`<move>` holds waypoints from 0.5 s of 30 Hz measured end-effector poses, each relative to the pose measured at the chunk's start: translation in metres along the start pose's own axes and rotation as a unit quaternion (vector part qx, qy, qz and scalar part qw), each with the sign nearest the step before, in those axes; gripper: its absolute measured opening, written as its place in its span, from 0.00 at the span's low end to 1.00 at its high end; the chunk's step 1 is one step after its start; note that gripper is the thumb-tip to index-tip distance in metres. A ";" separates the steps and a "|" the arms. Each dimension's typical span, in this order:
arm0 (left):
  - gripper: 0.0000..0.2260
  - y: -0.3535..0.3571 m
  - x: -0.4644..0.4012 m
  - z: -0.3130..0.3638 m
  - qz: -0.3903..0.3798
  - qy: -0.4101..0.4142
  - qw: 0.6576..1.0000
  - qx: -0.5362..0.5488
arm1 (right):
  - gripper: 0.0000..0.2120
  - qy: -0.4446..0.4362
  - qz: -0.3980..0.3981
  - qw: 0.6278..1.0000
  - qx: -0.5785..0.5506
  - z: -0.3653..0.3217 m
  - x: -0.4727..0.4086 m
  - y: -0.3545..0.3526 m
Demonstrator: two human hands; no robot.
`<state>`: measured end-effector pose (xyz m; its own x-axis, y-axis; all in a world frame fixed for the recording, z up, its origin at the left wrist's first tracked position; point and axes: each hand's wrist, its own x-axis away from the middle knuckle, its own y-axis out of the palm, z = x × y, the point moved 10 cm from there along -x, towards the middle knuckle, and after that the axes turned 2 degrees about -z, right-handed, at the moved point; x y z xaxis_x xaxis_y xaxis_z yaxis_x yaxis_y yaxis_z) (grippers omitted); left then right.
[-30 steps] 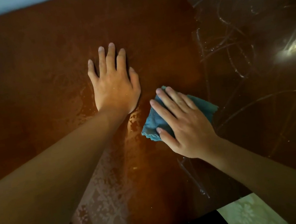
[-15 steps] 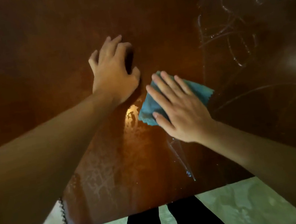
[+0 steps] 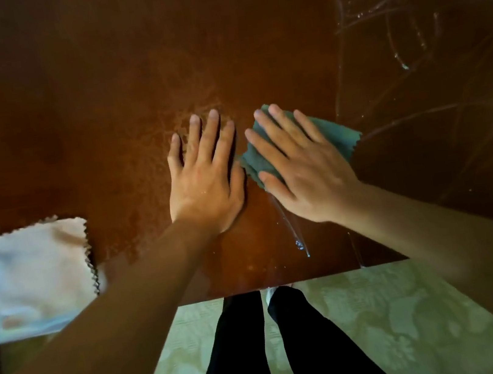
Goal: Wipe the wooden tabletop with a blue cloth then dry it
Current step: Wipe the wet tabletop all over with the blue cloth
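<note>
Right hand [image 3: 303, 168] flat, fingers straight, pressing the blue cloth [image 3: 332, 137] onto the desk [image 3: 97, 97]. Left hand [image 3: 205, 177] just beside it, palm down, fingers spread, holding nothing. Cloth sits mid-desk near the front edge. Wet streaks [image 3: 393, 46] on the right part. Pale cloth [image 3: 39, 265] at the left front corner. Black-clad legs [image 3: 279, 351] over green patterned floor [image 3: 403, 323].

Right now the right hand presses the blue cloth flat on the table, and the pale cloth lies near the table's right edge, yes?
Not quite. The right hand does press the blue cloth flat on the table, but the head view shows the pale cloth near the table's left edge, not the right.
</note>
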<state>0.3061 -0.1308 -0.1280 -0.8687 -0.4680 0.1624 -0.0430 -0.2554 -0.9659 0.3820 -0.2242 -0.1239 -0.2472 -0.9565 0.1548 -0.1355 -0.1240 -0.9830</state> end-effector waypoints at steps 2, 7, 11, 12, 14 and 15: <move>0.28 -0.001 0.003 0.001 0.002 0.014 1.000 0.006 | 0.31 -0.008 0.001 1.000 -0.011 -0.005 0.012 0.003; 0.29 -0.008 0.003 0.002 0.018 0.023 0.999 0.034 | 0.33 0.028 -0.006 0.999 -0.020 0.028 -0.021 -0.009; 0.26 -0.012 0.005 0.000 0.048 0.017 0.996 0.069 | 0.33 0.039 -0.015 0.999 -0.004 0.037 -0.029 -0.011; 0.26 -0.013 0.005 -0.001 0.055 0.016 0.996 0.074 | 0.33 0.039 -0.014 0.999 -0.003 0.033 -0.024 -0.010; 0.24 -0.014 0.004 -0.001 0.065 0.015 0.995 0.078 | 0.33 0.025 -0.012 1.000 -0.004 0.017 -0.005 -0.005; 0.24 -0.014 0.004 -0.001 0.067 0.013 0.995 0.078 | 0.33 0.012 -0.008 1.000 -0.009 0.006 0.007 -0.002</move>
<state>0.3023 -0.1282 -0.1139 -0.8739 -0.4854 0.0268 0.1494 -0.3207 -0.9353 0.3865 -0.2324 -0.1214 -0.2670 -0.9480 0.1733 -0.1576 -0.1345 -0.9783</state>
